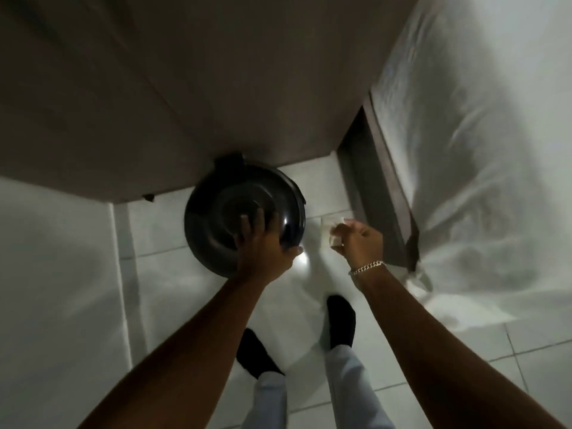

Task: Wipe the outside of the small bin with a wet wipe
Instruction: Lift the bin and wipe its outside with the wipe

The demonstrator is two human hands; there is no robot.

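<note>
Left hand (263, 239) spreads flat on the black bin (216, 218); right hand (359, 239) beside it pinches a wet wipe (332, 230).

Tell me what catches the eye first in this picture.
The round black bin stands on the pale tiled floor at centre, against the wall. The left hand rests on its lid. To its right, apart from it, the right hand pinches a crumpled white wipe, with a shiny bracelet at the wrist.
</note>
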